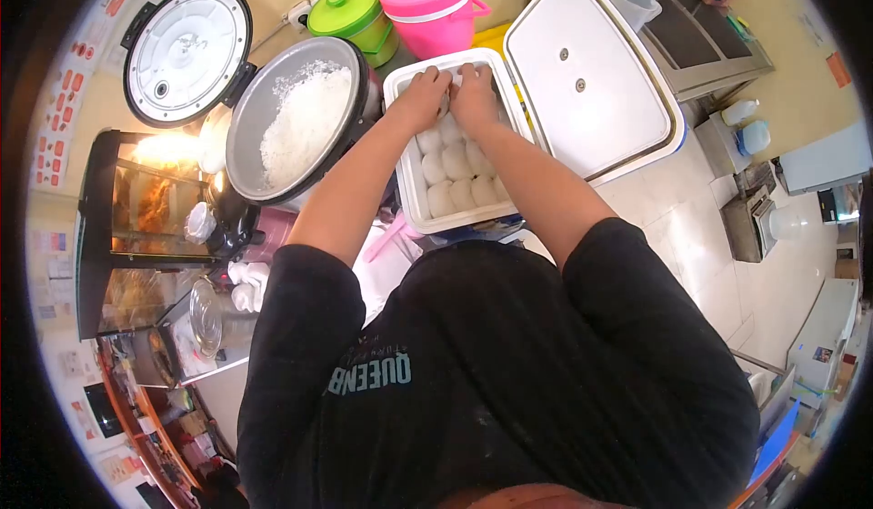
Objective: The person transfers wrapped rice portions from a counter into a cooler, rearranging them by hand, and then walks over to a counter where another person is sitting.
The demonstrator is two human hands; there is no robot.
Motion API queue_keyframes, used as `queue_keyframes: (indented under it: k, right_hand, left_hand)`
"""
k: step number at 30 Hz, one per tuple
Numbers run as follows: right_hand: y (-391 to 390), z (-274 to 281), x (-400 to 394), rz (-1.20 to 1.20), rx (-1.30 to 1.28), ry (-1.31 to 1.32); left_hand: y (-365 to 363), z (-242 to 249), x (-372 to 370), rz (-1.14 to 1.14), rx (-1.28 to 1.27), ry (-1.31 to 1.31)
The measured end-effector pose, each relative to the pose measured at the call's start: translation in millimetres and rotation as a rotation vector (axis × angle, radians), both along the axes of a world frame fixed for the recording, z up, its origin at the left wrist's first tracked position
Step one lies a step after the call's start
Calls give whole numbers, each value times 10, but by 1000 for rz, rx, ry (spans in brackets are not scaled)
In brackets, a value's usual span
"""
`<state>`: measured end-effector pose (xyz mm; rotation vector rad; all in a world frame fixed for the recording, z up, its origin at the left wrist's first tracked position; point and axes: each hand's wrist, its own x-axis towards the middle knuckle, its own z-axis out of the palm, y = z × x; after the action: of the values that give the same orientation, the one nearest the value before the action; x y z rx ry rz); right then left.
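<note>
Both my hands reach into the far end of a white cooler box (414,202). Rows of white rounded packets (456,164), which look like wrapped rice portions, fill the box. At its far left side is my left hand (422,98), fingers bent down over a packet. Close beside it, my right hand (475,102) curls its fingers over the same area at the far right. My fingertips are partly hidden, and the packet under them shows only in part. The cooler's white lid (591,73) leans open to the right.
Left of the cooler stands a large rice cooker with white rice (305,127), its round lid (188,53) raised. Behind are a green pot (350,18) and a pink container (432,14). A lit glass food cabinet (155,200) stands farther left; a metal sink (696,36) is at back right.
</note>
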<state>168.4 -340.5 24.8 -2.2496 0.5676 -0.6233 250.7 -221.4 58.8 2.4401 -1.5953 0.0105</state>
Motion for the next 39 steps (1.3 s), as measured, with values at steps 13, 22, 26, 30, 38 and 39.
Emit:
queue_keyframes:
  k: [13,22,26,30,38,39]
  right_hand:
    - [-91,-68,-40,347,-44,215]
    - [-138,-275,432,275,-22,447]
    - [-125,-341,323,118,318,251]
    - [-146,-347,255,-21,475,155]
    - [-247,-405,275,266,221,417]
    - [-211,-420,278,286,132,442]
  left_hand:
    - [-6,-4,-140,-3,550,-469]
    - [-37,-147,-6,-4,564,-316]
    - [-14,-117,-4,21,514,-298]
    - [19,-21,-89,50,576,-263]
    - [43,143,-176,137,586,-118]
    - [76,195,-235,151,592,-87]
